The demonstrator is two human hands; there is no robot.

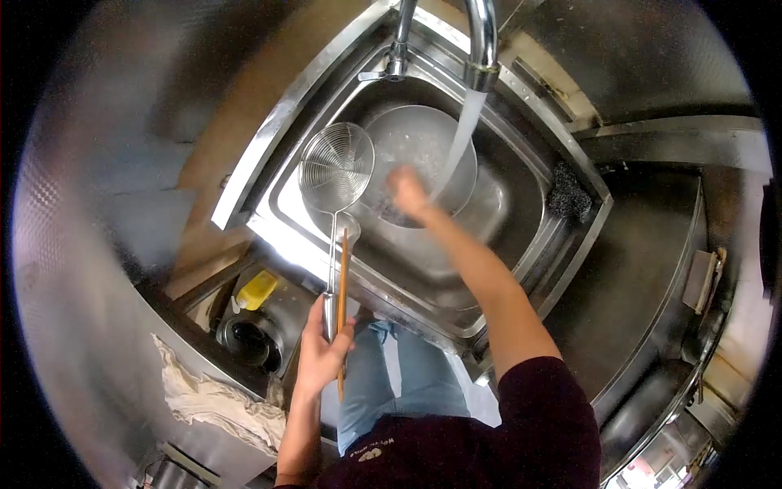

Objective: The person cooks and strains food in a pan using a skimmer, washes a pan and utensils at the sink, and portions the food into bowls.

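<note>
My left hand (pixel 323 346) is wrapped round the metal handle of a wire strainer (pixel 336 168) and a wooden stick (pixel 344 277), perhaps chopsticks. The strainer's round head is over the left part of the sink, beside a large metal bowl (pixel 391 130). A pale ladle-like piece (pixel 350 230) shows just under the strainer. My right hand (pixel 407 189) is over the bowl, its fingers smeared by motion; whether it holds anything is hidden. Water (pixel 462 138) runs from the faucet (pixel 482 75) into the bowl.
The metal sink (pixel 513 277) has a dark scouring pad (pixel 568 194) at its right corner. A small lever tap (pixel 394 67) stands at the back. At lower left are a yellow bottle (pixel 257 290), a dark round container (pixel 247 342) and a crumpled cloth (pixel 213 394).
</note>
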